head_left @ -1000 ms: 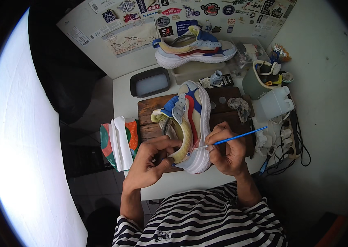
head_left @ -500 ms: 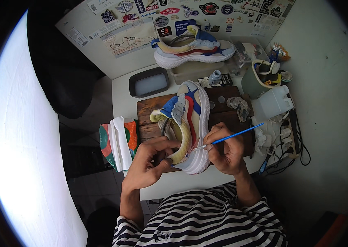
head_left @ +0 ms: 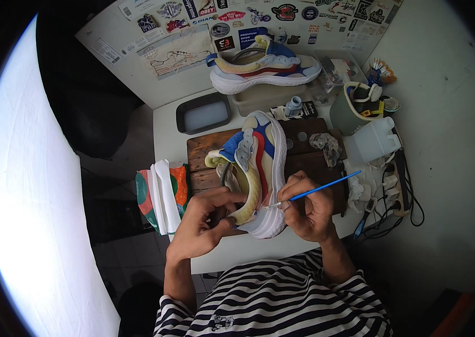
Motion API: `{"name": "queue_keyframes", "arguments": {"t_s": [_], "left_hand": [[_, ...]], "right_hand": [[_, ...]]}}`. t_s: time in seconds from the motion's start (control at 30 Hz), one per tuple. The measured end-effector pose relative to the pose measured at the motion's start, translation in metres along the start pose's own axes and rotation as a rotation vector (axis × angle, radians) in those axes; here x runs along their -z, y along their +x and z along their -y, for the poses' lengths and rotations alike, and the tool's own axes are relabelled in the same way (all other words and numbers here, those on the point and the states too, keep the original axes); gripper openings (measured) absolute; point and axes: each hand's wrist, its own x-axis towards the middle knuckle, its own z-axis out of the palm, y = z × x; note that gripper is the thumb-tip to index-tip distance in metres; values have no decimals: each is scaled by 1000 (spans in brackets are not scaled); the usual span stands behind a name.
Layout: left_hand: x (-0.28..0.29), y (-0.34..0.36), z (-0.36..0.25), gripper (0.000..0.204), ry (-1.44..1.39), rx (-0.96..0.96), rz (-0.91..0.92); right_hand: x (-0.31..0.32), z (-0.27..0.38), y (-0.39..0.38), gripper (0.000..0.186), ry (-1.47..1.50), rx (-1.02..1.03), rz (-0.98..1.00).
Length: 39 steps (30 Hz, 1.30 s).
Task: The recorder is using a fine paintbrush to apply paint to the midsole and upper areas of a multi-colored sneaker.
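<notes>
A sneaker with a white sole and blue, red and cream panels lies on a dark wooden board, its toe pointing away from me. My left hand grips the sneaker's heel collar, with the fingers reaching inside and the thumb on the outer edge. In my right hand a thin paintbrush with a blue handle is pinched between thumb and fingers. Its tip meets the heel side of the sneaker, close above the sole. The fingertips of my right hand are beside the sole.
The matching sneaker rests on a clear container at the back. Nearby are a dark tray of liquid, a small paint bottle and a bucket of tools. A tissue pack lies left; cables and a toothbrush lie right.
My right hand and the paintbrush have shifted slightly down and to the right along the heel side. My left hand keeps its hold on the sneaker, which has barely moved.
</notes>
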Motion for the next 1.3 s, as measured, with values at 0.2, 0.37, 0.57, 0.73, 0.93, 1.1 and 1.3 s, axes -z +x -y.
{"name": "queue_keyframes", "arguments": {"t_s": [0.2,0.37,0.57,0.73,0.93,1.1,1.3], "left_hand": [[1,0,0,52,14,-6,9],[0,0,0,52,1,-22,-2],[1,-2,4,51,-36,6,-13],[2,0,3,50,-61,3,-10],[0,-1,1,50,-49,11,-18],[1,-1,1,50,-7,-7,-1],[1,0,-2,51,3,7,1]], "right_hand": [[-5,-2,1,12,6,49,37],[-2,-1,-4,13,70,-10,-7],[-3,-8,-4,13,64,-22,-6],[0,0,-2,11,265,-68,-97],[0,11,3,12,62,-20,143],[8,2,8,14,-82,-7,106],[6,11,3,15,-29,-31,84]]}}
